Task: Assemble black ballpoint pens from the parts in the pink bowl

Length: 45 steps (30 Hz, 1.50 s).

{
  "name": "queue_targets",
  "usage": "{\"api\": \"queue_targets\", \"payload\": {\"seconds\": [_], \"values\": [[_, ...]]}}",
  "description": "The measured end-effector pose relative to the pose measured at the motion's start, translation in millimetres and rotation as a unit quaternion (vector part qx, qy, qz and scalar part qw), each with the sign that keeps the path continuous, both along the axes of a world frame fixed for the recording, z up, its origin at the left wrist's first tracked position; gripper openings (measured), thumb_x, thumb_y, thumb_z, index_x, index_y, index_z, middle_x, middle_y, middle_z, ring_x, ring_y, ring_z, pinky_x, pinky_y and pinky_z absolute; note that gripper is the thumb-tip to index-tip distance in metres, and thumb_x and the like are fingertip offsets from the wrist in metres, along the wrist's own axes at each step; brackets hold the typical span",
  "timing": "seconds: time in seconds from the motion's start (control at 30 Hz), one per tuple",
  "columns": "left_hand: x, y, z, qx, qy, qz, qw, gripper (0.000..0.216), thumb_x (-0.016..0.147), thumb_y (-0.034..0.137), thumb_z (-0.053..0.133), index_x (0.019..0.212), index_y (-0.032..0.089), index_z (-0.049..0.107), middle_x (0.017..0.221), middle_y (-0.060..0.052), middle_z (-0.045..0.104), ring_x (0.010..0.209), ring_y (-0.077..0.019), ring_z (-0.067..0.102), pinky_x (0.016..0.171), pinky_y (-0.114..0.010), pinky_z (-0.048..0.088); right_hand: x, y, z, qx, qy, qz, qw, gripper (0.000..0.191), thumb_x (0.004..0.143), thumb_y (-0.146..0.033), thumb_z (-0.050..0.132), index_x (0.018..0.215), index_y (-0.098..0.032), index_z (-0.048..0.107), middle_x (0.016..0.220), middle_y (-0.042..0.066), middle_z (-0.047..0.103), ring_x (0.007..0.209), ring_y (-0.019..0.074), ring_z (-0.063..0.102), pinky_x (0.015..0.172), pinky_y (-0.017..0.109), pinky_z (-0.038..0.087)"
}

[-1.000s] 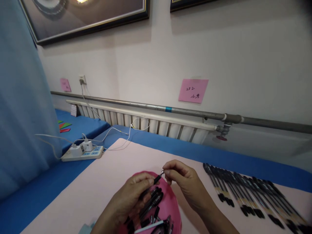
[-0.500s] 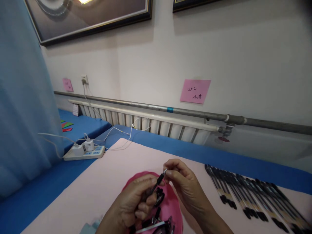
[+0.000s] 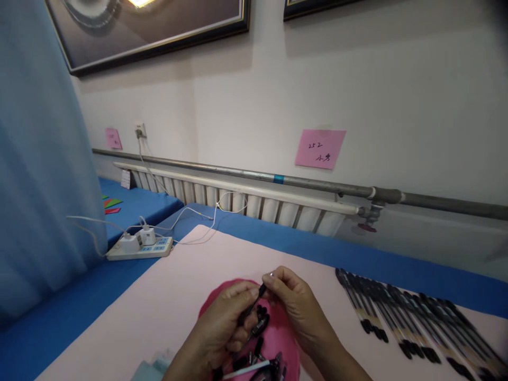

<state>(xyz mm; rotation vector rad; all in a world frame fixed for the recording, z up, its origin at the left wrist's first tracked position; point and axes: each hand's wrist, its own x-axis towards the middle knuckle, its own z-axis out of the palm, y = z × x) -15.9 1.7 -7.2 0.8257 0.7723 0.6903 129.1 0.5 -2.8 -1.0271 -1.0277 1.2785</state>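
Observation:
My left hand [image 3: 220, 323] is closed round the dark barrel of a pen [image 3: 262, 290], which slants up to the right. The thumb and fingers of my right hand [image 3: 299, 307] pinch the pen's tip end, and a small silver bit shows between them. Below both hands is a pink basin [image 3: 289, 346], partly hidden by them. Black pen parts [image 3: 257, 349] and a white stick-like piece [image 3: 246, 370] lie inside it.
To the right, several black pens [image 3: 400, 312] lie in a row on the pink sheet [image 3: 159, 296]. A power strip [image 3: 138, 253] with white chargers and cables stands at the left on the blue table cover [image 3: 51, 330]. Behind runs a radiator [image 3: 270, 209].
My right fingers have closed over the pen's metal tip, which showed bare before. My left hand still holds the barrel. The camera view has shifted slightly.

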Motion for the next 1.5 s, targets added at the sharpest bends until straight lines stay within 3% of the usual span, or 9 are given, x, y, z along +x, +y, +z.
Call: {"api": "queue_targets", "payload": {"seconds": [0.2,0.37,0.6,0.77,0.93,1.07,1.2,1.37,1.5], "values": [[0,0,4.1,-0.009,-0.010,0.006,1.000,0.029,0.080,0.046,0.054,0.092,0.021,0.048,0.046,0.010,0.040,0.033,-0.0008,0.011,0.033,-0.017,0.002,-1,0,2.9,-0.029,0.126,0.002,0.992,0.032,0.066,-0.039,0.073,0.090,-0.019,0.070,0.089,0.004,0.067,0.073,0.0150,0.057,0.064,0.025,0.043],[-1,-2,6.6,-0.003,-0.005,0.006,1.000,0.029,0.080,0.046,0.055,0.091,0.020,0.048,0.046,0.010,0.040,0.033,-0.0009,0.012,0.033,-0.017,0.003,0,2,3.1,-0.030,0.136,0.004,0.990,0.020,0.061,-0.031,0.078,0.076,-0.018,0.074,0.068,0.001,0.066,0.063,0.0125,0.055,0.063,0.025,0.042],[1,-1,5.6,-0.009,-0.012,0.006,1.000,0.031,0.077,0.048,0.057,0.090,0.021,0.047,0.046,0.011,0.039,0.033,-0.0007,0.011,0.034,-0.017,0.002,-4,1,-1.6,-0.019,0.128,0.002,0.992,0.015,0.064,-0.030,0.076,0.071,-0.018,0.071,0.064,-0.001,0.063,0.058,0.0109,0.052,0.059,0.022,0.040],[1,-2,5.1,-0.008,-0.002,0.008,1.000,0.030,0.079,0.048,0.055,0.089,0.021,0.047,0.045,0.011,0.040,0.032,-0.0005,0.012,0.033,-0.017,0.002,-3,1,0.1,-0.040,0.154,0.015,0.987,0.026,0.063,-0.030,0.076,0.086,-0.019,0.072,0.084,0.003,0.069,0.067,0.0114,0.055,0.065,0.023,0.042],[1,-1,6.1,0.005,0.008,0.010,1.000,0.028,0.079,0.046,0.055,0.088,0.020,0.048,0.045,0.011,0.040,0.031,-0.0004,0.012,0.032,-0.017,0.002,-4,1,0.6,-0.050,0.150,0.019,0.987,0.018,0.063,-0.030,0.077,0.075,-0.017,0.072,0.067,-0.001,0.064,0.060,0.0098,0.052,0.060,0.022,0.041],[0,0,7.9,0.005,0.022,0.016,1.000,0.029,0.079,0.047,0.055,0.089,0.021,0.048,0.044,0.011,0.040,0.031,-0.0003,0.011,0.032,-0.017,0.002,-4,1,1.3,-0.053,0.139,0.011,0.989,0.025,0.062,-0.033,0.077,0.081,-0.018,0.073,0.080,0.003,0.069,0.068,0.0122,0.056,0.065,0.023,0.042],[-2,0,10.7,0.013,0.036,0.015,0.999,0.029,0.079,0.047,0.054,0.091,0.020,0.051,0.044,0.011,0.040,0.030,-0.0006,0.013,0.031,-0.016,0.003,-3,1,-0.3,-0.046,0.113,0.002,0.993,0.022,0.062,-0.033,0.077,0.076,-0.017,0.073,0.069,0.000,0.066,0.063,0.0108,0.054,0.065,0.024,0.042],[-3,-1,11.2,0.010,0.041,0.016,0.999,0.031,0.078,0.049,0.056,0.092,0.021,0.051,0.044,0.011,0.039,0.031,-0.0008,0.012,0.031,-0.015,0.004,-2,2,-1.8,-0.045,0.136,0.024,0.989,0.027,0.062,-0.033,0.077,0.084,-0.018,0.073,0.081,0.002,0.068,0.071,0.0125,0.056,0.068,0.024,0.042],[-4,-2,11.0,0.006,0.051,0.011,0.999,0.031,0.078,0.050,0.055,0.090,0.022,0.050,0.046,0.011,0.040,0.031,-0.0009,0.012,0.031,-0.015,0.004,-1,2,-2.7,-0.046,0.103,0.006,0.994,0.021,0.064,-0.032,0.076,0.079,-0.017,0.073,0.068,0.000,0.065,0.064,0.0104,0.052,0.064,0.022,0.041]]}}
